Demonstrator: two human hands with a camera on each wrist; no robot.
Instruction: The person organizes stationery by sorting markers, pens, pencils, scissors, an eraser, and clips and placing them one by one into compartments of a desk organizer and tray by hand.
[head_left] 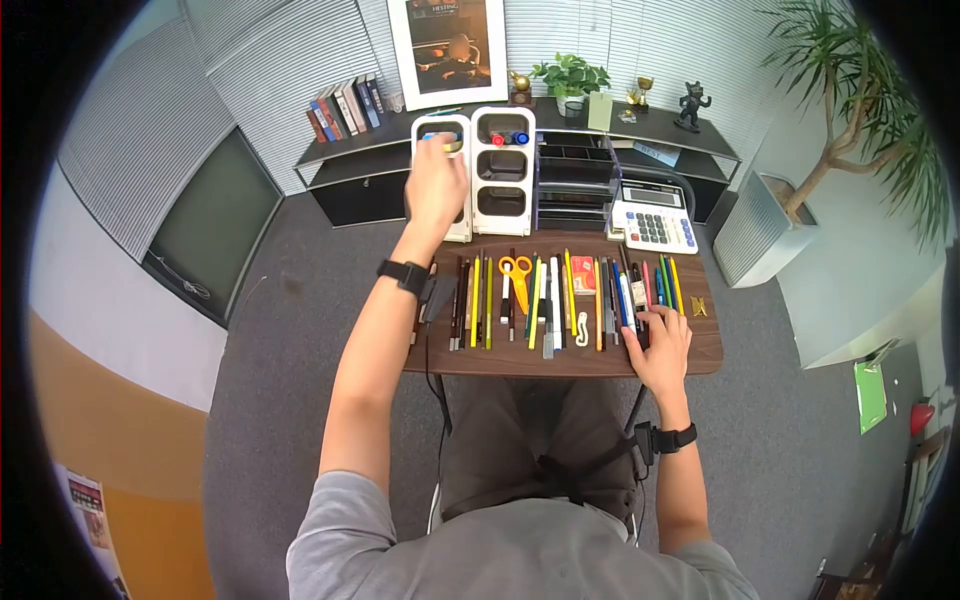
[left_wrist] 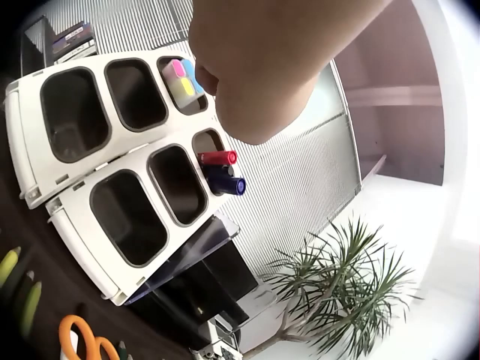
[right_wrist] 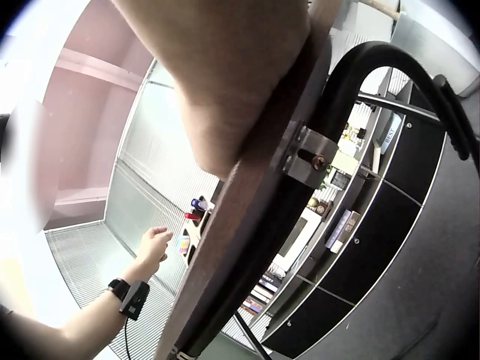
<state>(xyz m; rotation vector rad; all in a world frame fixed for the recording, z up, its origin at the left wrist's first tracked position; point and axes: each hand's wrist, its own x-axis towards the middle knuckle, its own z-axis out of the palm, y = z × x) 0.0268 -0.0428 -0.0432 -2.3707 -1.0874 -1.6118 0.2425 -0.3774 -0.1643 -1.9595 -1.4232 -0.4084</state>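
The left arm (head_left: 362,375) reaches forward, the left hand (head_left: 437,188) raised above the far left of the table (head_left: 702,352), fingers (right_wrist: 160,233) bent; the right hand (head_left: 663,347) lies palm down at the table's near right edge.

Holders (head_left: 503,226) observed as smooth plastic, bracket (right_wrist: 313,144) as shiny metal. Scissors (head_left: 520,287) recorded as plastic-handled; surface (head_left: 500,362) seen as wood-grained, shirt (head_left: 540,560) as matt cloth, carpet (head_left: 270,400) as rough.

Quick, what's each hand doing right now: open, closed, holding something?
Left hand: fingers curled by the highlighters; can't tell whether it grips one.
Right hand: open, at the near edge of the table.
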